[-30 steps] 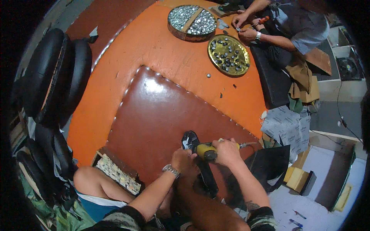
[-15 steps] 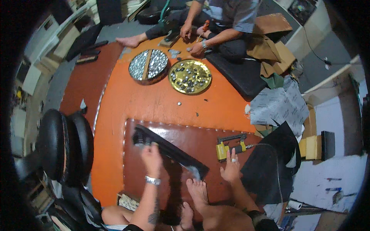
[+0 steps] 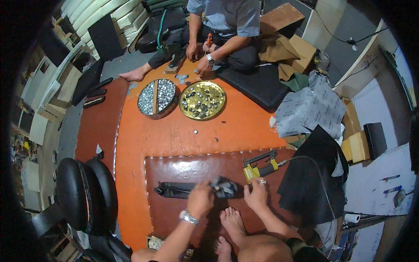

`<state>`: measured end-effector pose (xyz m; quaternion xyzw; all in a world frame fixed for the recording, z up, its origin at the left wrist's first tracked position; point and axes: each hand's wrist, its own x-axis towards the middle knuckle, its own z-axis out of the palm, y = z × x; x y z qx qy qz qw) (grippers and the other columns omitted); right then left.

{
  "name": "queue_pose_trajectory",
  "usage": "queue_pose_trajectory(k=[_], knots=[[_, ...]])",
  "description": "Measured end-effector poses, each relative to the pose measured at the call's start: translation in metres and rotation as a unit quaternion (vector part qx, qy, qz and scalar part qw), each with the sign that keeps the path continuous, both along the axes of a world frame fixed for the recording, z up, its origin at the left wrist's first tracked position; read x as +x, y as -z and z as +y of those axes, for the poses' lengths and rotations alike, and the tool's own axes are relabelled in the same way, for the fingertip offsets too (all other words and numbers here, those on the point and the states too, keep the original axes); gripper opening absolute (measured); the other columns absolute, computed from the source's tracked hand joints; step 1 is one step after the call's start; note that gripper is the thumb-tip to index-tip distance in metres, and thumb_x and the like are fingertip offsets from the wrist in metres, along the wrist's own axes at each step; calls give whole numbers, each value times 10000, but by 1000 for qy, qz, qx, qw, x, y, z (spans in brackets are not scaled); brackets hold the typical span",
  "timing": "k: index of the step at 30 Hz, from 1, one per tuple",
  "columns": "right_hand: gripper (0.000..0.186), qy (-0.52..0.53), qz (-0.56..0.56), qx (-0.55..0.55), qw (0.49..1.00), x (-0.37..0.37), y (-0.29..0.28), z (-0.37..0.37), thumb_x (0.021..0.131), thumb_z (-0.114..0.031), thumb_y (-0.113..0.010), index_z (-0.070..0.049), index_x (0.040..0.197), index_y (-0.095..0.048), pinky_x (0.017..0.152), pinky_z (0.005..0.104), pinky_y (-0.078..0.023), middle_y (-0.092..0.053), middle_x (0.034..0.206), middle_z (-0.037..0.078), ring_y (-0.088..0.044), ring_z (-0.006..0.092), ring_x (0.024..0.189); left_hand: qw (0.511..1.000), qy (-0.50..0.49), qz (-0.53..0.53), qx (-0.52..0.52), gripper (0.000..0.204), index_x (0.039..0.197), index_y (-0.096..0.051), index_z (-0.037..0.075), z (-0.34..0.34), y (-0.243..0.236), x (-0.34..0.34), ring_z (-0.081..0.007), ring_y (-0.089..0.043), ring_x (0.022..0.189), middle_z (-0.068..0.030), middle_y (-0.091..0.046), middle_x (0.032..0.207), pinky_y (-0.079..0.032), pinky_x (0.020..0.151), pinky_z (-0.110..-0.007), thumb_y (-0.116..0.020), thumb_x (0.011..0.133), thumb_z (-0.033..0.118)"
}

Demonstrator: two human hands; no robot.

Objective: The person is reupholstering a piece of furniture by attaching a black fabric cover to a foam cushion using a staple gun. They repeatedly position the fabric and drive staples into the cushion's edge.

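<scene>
Black strip (image 3: 185,190): a long, dark piece of folded material lying flat on the brown panel, with a crumpled bunch at its right end; it sits directly under and between the two hands, just beyond the person's bare feet.
Left hand (image 3: 200,200): curled over the strip near its bunched end, fingers closed on the material; a metal wristwatch (image 3: 188,216) sits on the wrist.
Right hand (image 3: 256,195): resting just right of the bunched end, fingers bent down toward the panel; whether they actually pinch the material I cannot tell.
Brown panel (image 3: 205,168): glossy leather-like sheet under both hands, edged along its far side and left side with a row of small shiny studs.
Progress, as judged: the stud line on the far and left edges looks finished; the strip is not yet fixed to anything and lies loose, so the work on it appears to be at an early stage.
Yellow stapler (image 3: 259,168): a yellow-and-black air tool lying on the panel just beyond the right hand, its hose trailing off to the right; untouched.
Orange sheet (image 3: 174,131): wide orange surface beyond the panel.
Trays: a round tin of silver studs (image 3: 156,97) and a brass tray (image 3: 203,100) of dark domed studs, well beyond both hands.
Other person (image 3: 224,19): seated past the trays, hands busy with a small tool.
Black seat cushions (image 3: 87,194): well left of the left hand.
</scene>
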<state>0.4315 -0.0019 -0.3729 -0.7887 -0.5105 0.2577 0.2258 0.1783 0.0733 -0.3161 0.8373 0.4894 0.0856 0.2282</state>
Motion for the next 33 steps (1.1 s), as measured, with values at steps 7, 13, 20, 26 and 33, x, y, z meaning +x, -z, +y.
queue_pose_trajectory(k=[7, 13, 20, 26, 33], knots=[[624, -49, 107, -120, 986, -32, 15, -15, 915, -373, -784, -14, 1402, -630, 949, 468, -567, -736, 1204, 218, -715, 356, 1113, 996, -60, 43, -56, 593, 1337, -668, 148, -25, 52, 2, -354, -544, 1357, -82, -632, 1416, -475, 1028, -557, -816, 861, 469], [574, 95, 355, -243, 898, -36, 30, -11, 917, -328, -789, -1, 1368, -649, 1041, 469, -521, -707, 1244, 239, -662, 388, 1184, 982, 3, 183, -42, 598, 1403, -657, 185, -28, 43, -58, -331, -609, 1247, -87, -692, 1298, -438, 1031, -594, -747, 912, 514], [520, -180, 136, 48, 973, -42, 11, 14, 901, -229, -780, -51, 1373, -655, 1131, 469, -470, -544, 1527, 235, -606, 413, 1279, 957, -130, 123, -229, 497, 1127, -762, 63, -68, 57, -25, -433, -727, 987, -214, -763, 1044, -549, 869, -565, -686, 974, 530], [597, -323, -145, -16, 935, -44, -8, -5, 917, -165, -699, -216, 1504, -609, 1158, 609, -408, -320, 1719, 135, -423, 484, 1437, 952, -233, -45, -195, 511, 1235, -724, 2, -101, 67, -7, -471, -698, 1071, -302, -721, 1158, -548, 926, -539, -634, 1016, 455], [416, -349, -82, 141, 923, -45, 3, -8, 845, -152, -749, -96, 1256, -714, 1034, 523, -469, -669, 1264, 112, -568, 356, 1233, 943, -269, -133, -141, 461, 1325, -676, -17, -67, 83, 21, -456, -650, 1119, -260, -678, 1102, -528, 968, -504, -685, 934, 227]])
